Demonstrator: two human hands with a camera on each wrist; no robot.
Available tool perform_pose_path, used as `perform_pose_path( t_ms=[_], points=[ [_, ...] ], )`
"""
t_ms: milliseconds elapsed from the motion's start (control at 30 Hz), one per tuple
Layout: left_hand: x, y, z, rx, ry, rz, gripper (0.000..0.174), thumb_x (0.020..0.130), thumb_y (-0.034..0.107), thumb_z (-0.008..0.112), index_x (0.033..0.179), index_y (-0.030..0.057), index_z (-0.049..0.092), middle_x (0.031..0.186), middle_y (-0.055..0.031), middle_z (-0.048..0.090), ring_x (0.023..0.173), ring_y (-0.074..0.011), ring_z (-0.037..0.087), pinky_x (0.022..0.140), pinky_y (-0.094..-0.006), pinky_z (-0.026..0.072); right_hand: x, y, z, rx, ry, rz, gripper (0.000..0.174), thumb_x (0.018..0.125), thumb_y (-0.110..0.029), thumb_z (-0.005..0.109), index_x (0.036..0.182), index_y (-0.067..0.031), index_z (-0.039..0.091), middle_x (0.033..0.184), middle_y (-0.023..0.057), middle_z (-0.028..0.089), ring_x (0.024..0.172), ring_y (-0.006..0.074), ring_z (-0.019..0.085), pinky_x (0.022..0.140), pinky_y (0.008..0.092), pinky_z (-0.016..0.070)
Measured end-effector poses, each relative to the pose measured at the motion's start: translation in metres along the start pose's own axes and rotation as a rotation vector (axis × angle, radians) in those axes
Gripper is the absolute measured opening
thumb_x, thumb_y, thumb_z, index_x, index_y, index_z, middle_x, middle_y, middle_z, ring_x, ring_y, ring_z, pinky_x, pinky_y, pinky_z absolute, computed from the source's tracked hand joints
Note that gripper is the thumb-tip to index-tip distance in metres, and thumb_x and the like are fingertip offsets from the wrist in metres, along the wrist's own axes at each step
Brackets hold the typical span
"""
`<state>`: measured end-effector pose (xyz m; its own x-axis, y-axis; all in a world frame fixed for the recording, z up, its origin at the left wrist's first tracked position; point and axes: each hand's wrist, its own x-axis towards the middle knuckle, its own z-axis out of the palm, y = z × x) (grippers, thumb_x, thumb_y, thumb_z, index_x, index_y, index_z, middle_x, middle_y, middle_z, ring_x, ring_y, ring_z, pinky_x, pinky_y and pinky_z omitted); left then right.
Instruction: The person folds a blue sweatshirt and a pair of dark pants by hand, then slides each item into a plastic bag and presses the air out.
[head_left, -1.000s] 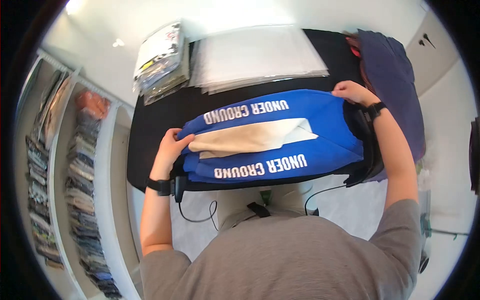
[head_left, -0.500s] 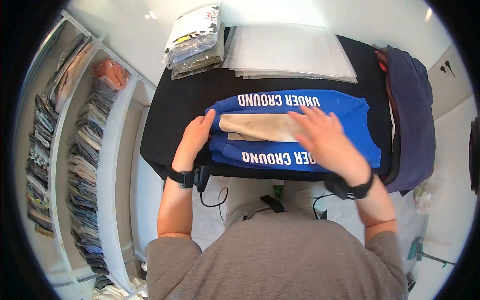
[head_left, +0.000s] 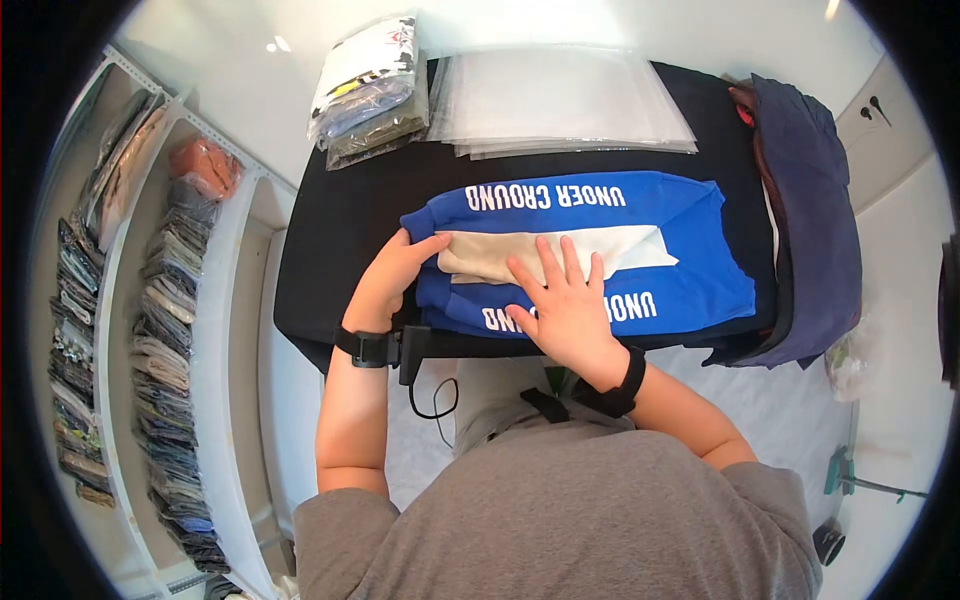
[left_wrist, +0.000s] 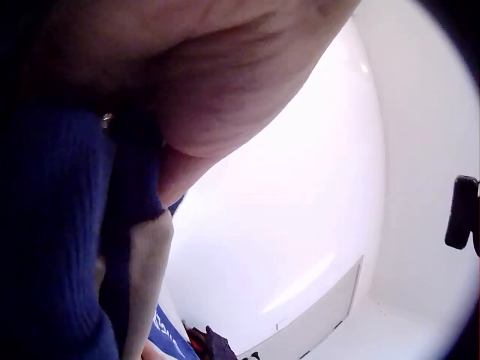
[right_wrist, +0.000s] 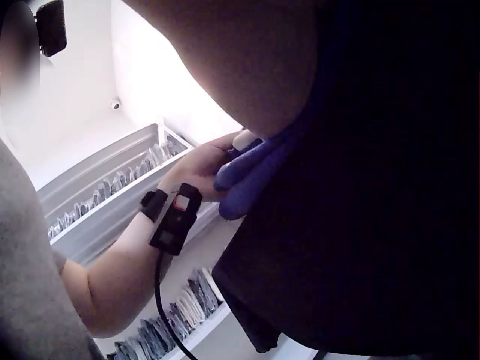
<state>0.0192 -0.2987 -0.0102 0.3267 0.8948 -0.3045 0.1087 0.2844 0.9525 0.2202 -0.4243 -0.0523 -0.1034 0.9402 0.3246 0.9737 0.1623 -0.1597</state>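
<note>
One blue sweatshirt (head_left: 705, 235) lies folded on the one black-covered table (head_left: 335, 235), on its near side. Two prints (head_left: 545, 196) reading UNDER GROUND show on it, with one cream panel (head_left: 480, 255) between; the middle of the near print is hidden under the right hand (head_left: 572, 312). This hand is spread, its fingers resting upon the cream panel. The left hand (head_left: 388, 280) grips the left end of the sweatshirt, thumb on top; its other fingers are mostly hidden. Far left stands one stack of bagged garments (head_left: 370, 100); beside it, to the right, is one pile of clear plastic bags (head_left: 560, 105), whose number I cannot count. One navy garment (head_left: 815, 220) lies at the right edge. Both wrist views are dark in parts, and the fingertips are hard to make out there.
</note>
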Motion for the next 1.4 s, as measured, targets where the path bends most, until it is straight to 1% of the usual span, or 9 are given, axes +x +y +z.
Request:
perform_pose_path(
  t_ms=[133, 200, 300, 467, 567, 767, 867, 1167, 1400],
  points=[
    [-0.003, 0.004, 0.0, 0.035, -0.016, 0.166, 0.039, 0.084, 0.024, 0.067, 0.112, -0.0008, 0.056, 0.098, -0.0051, 0.063, 0.084, -0.0128, 0.061, 0.07, -0.027, 0.0497, 0.001, -0.001, 0.0, 0.002, 0.002, 0.0, 0.057, 0.083, -0.045, 0.058, 0.135, -0.024, 0.046, 0.143, 0.016, 0.035, 0.132, 0.0396, 0.029, 0.102, 0.0633, 0.0216],
    [0.006, -0.001, -0.011, 0.471, 0.216, 0.038, 0.035, 0.082, 0.024, 0.069, 0.103, -0.003, 0.06, 0.091, -0.0112, 0.066, 0.079, -0.0153, 0.063, 0.067, -0.0267, 0.0512, 0.0, -0.001, 0.0, -0.001, 0.003, -0.002, 0.057, 0.083, -0.045, 0.058, 0.135, -0.024, 0.046, 0.142, 0.016, 0.036, 0.132, 0.0394, 0.029, 0.102, 0.0633, 0.0216],
    [0.003, -0.004, -0.019, 0.633, 0.346, -0.098, 0.041, 0.084, 0.035, 0.066, 0.101, -0.0024, 0.06, 0.085, -0.0117, 0.065, 0.072, -0.0145, 0.062, 0.062, -0.0266, 0.0486, 0.001, 0.001, 0.0, 0.013, 0.006, 0.001, 0.057, 0.083, -0.044, 0.058, 0.135, -0.0231, 0.046, 0.142, 0.016, 0.035, 0.132, 0.0393, 0.029, 0.102, 0.063, 0.0214],
    [-0.014, 0.004, -0.021, 0.423, 0.293, -0.123, 0.059, 0.085, 0.054, 0.057, 0.101, -0.003, 0.061, 0.081, -0.0108, 0.063, 0.068, -0.0158, 0.062, 0.064, -0.0263, 0.0484, 0.008, -0.007, -0.011, 0.063, -0.047, 0.0, 0.061, 0.082, -0.047, 0.059, 0.135, -0.0212, 0.045, 0.145, 0.0158, 0.031, 0.134, 0.0391, 0.026, 0.103, 0.0628, 0.0206],
    [-0.012, 0.005, -0.012, 0.381, 0.27, -0.101, 0.052, 0.084, 0.048, 0.061, 0.095, -0.0036, 0.063, 0.076, -0.0094, 0.064, 0.061, -0.0152, 0.06, 0.06, -0.0262, 0.049, 0.015, -0.024, -0.006, 0.173, 0.039, -0.09, 0.062, 0.082, -0.048, 0.059, 0.136, -0.0221, 0.044, 0.145, 0.0152, 0.031, 0.134, 0.0391, 0.025, 0.102, 0.0634, 0.0202],
    [0.003, 0.005, -0.004, 0.193, 0.005, -0.186, 0.032, 0.084, 0.021, 0.065, 0.111, 0.003, 0.06, 0.097, -0.006, 0.065, 0.08, -0.0134, 0.063, 0.067, -0.0276, 0.0523, 0.011, -0.027, 0.012, 0.146, 0.0, -0.133, 0.062, 0.082, -0.049, 0.058, 0.137, -0.0246, 0.043, 0.144, 0.0134, 0.033, 0.133, 0.0391, 0.026, 0.101, 0.0649, 0.0202],
    [-0.001, 0.012, 0.004, -0.139, -0.043, -0.228, 0.035, 0.081, 0.017, 0.068, 0.111, 0.002, 0.06, 0.098, -0.0069, 0.065, 0.08, -0.0134, 0.063, 0.068, -0.0273, 0.0514, 0.01, -0.026, 0.013, 0.139, 0.003, -0.128, 0.062, 0.083, -0.049, 0.057, 0.137, -0.025, 0.042, 0.144, 0.0131, 0.033, 0.133, 0.0392, 0.026, 0.101, 0.065, 0.0203],
    [-0.008, 0.016, 0.002, 0.13, -0.101, -0.12, 0.041, 0.083, 0.018, 0.066, 0.121, 0.0071, 0.055, 0.101, -0.0029, 0.064, 0.087, -0.0121, 0.063, 0.073, -0.0265, 0.052, 0.003, -0.015, 0.002, 0.278, -0.078, -0.156, 0.06, 0.085, -0.047, 0.054, 0.138, -0.0211, 0.042, 0.143, 0.0164, 0.035, 0.135, 0.038, 0.026, 0.105, 0.0612, 0.0167],
    [-0.009, 0.013, 0.004, -0.008, -0.036, -0.167, 0.038, 0.085, 0.016, 0.062, 0.121, 0.0057, 0.053, 0.102, -0.0044, 0.063, 0.091, -0.0114, 0.062, 0.077, -0.0241, 0.0506, -0.008, 0.025, -0.003, 0.098, 0.064, 0.028, 0.058, 0.083, -0.042, 0.059, 0.133, -0.0141, 0.048, 0.142, 0.0179, 0.036, 0.134, 0.0379, 0.027, 0.107, 0.0572, 0.0186]
  ],
)
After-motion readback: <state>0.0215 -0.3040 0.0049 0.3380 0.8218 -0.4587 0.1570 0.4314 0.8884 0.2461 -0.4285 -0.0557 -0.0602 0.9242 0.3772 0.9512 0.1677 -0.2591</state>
